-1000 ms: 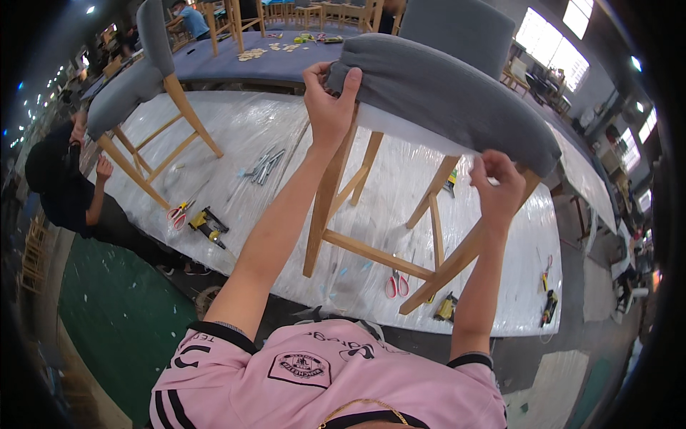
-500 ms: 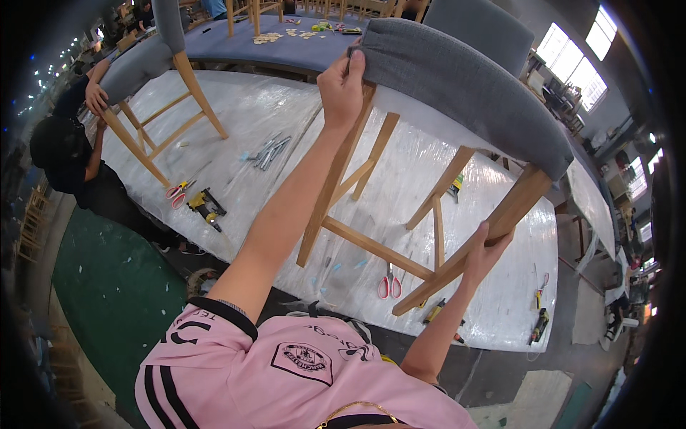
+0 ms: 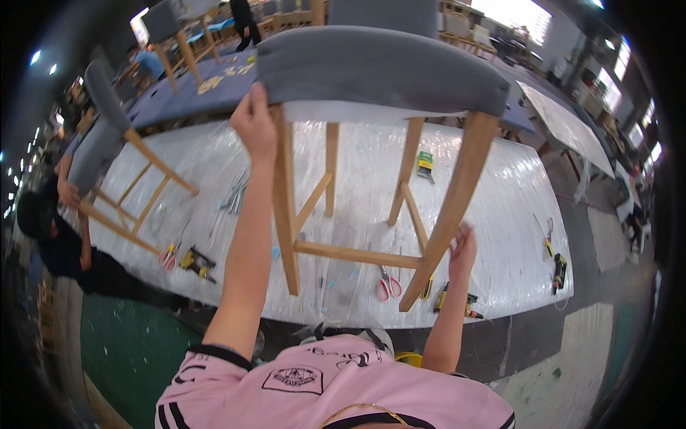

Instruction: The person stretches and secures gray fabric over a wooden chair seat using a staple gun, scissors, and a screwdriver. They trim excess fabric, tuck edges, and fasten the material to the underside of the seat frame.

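A chair with a grey upholstered seat and wooden legs [image 3: 371, 68] stands tilted before me over the plastic-covered table [image 3: 500, 279]. My left hand [image 3: 255, 127] is closed on the chair's left front corner, its thumb on the grey fabric and its fingers partly hidden behind. Low beside the right front leg is my right hand [image 3: 463, 252], its fingers stretched and apart from one another. Whether it still touches the wood is hard to tell. Under the chair's front rail lie red-handled scissors [image 3: 388, 286], and a staple gun [image 3: 454, 300] is near my right forearm.
At the left a person [image 3: 53, 232] holds another grey chair [image 3: 139, 182]. Also on the table are a second staple gun [image 3: 197, 263], more scissors [image 3: 168, 256], metal rods [image 3: 234, 193], a green-and-yellow packet [image 3: 425, 164] and a tool at the right [image 3: 559, 274]. A blue-grey table [image 3: 168, 104] stands behind.
The chair has swung round to the left and sits more squarely in front of me. My left hand keeps its corner, while my right hand has loosened from the right leg.
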A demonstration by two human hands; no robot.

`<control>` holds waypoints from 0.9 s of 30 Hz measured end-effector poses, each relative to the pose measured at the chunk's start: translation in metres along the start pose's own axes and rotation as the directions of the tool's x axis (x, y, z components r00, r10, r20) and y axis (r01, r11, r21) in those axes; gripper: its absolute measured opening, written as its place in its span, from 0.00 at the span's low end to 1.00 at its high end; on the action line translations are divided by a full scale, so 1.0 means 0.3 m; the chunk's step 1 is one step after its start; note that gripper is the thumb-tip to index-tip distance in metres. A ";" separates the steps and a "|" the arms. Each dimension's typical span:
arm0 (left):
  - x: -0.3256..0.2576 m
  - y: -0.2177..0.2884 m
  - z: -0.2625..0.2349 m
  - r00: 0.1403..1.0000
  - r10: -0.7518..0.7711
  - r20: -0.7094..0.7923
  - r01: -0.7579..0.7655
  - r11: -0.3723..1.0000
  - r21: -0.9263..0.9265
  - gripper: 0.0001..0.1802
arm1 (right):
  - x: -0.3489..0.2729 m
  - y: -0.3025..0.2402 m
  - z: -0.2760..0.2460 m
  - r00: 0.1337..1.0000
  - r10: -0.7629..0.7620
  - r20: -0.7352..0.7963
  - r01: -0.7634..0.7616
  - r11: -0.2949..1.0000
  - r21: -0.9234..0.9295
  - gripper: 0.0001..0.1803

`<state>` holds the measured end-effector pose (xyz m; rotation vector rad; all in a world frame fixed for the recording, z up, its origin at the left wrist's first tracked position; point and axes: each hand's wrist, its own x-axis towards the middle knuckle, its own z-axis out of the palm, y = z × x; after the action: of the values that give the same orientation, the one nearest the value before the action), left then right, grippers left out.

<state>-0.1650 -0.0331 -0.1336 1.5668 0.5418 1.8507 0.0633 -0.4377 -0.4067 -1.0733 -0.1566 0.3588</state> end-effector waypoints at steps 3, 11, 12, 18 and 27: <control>0.006 -0.050 0.046 0.999 -0.053 0.005 0.053 0.999 -0.009 0.24 | -0.118 0.350 -0.474 0.883 0.369 -0.291 -0.324 0.927 0.191 0.27; 0.065 -0.081 -0.070 0.962 -0.271 -0.014 0.265 0.949 -0.169 0.19 | -0.328 0.833 -1.017 0.386 0.586 -0.712 -0.490 0.785 0.380 0.34; 0.066 -0.037 -0.035 0.996 -0.087 -0.032 0.085 0.995 -0.050 0.18 | -0.318 0.831 -1.002 0.548 0.543 -0.636 -0.426 0.836 0.346 0.41; 0.205 0.381 0.343 0.659 0.416 0.626 -0.673 0.698 0.245 0.29 | -0.217 0.749 -0.970 0.263 0.441 -0.858 -0.472 0.835 0.285 0.30; 0.134 0.329 0.610 0.284 0.376 0.882 -0.903 0.415 0.114 0.50 | -0.080 0.599 -0.974 0.548 0.557 -0.624 -0.507 0.815 0.283 0.24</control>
<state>-0.0103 -0.0919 -0.0015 3.2721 -0.0509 1.2330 0.0899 -0.6122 -0.7019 -1.1045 0.8858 0.4841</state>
